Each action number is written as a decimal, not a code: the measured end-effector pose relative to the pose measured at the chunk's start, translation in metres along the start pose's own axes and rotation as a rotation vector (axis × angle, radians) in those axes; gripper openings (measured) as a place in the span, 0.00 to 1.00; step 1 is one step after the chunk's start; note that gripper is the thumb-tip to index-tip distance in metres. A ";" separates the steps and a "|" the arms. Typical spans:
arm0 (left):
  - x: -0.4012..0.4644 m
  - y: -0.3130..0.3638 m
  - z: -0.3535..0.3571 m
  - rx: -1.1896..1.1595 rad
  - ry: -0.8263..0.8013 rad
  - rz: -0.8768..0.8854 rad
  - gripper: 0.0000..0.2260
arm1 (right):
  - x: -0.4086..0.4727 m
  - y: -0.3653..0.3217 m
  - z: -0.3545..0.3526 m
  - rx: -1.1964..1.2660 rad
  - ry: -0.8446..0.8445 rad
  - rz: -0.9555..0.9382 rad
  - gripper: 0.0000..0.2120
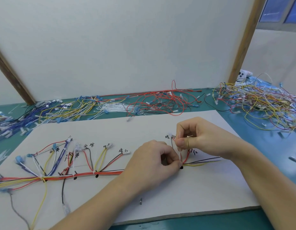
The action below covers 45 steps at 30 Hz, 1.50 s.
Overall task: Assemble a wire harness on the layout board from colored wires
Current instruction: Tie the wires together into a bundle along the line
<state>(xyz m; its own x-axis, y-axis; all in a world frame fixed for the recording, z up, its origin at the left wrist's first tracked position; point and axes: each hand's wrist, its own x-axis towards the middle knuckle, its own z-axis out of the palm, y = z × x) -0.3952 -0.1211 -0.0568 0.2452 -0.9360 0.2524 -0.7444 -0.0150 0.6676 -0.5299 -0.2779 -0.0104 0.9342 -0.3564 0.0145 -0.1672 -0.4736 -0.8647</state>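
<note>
A white layout board (144, 193) lies flat with handwritten labels and black marks. Along it runs the harness trunk (87, 174) of red, yellow, black and white wires, with branches fanning up to blue and clear terminals on the left. My left hand (154, 161) pinches the bundle at a black mark near the board's middle right. My right hand (198, 138) sits just above it and pinches a thin white cable tie (178, 149) that stands up from the bundle. Black and yellow wires (205, 161) run on to the right under my right wrist.
Loose wire piles lie behind the board: blue and yellow ones (49, 110) at left, white cable ties (114, 107), red wires (160, 103) in the middle, a big mixed heap (260, 103) at right. A small metal piece (140, 201) lies on the board's front. A white panel stands behind.
</note>
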 end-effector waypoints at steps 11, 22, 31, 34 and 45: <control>-0.003 0.002 0.001 0.045 0.019 -0.015 0.04 | -0.047 -0.030 -0.076 -0.428 0.148 0.155 0.07; -0.005 0.004 0.001 0.065 0.039 0.013 0.04 | -0.102 0.025 -0.056 -0.734 0.164 0.279 0.05; -0.006 0.003 0.000 0.096 0.039 0.062 0.05 | -0.108 0.049 -0.044 -0.852 0.273 0.162 0.19; -0.006 0.003 0.000 0.107 0.042 0.080 0.05 | -0.107 0.043 -0.045 -0.836 0.314 0.136 0.13; -0.006 0.000 0.000 0.157 0.006 0.119 0.06 | -0.079 0.000 -0.063 -0.290 0.318 0.098 0.17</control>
<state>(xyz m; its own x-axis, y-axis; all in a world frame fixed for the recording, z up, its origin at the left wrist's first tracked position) -0.3969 -0.1160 -0.0581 0.1533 -0.9325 0.3271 -0.8558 0.0402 0.5157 -0.6239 -0.3006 0.0202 0.7737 -0.6196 0.1326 -0.3740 -0.6155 -0.6938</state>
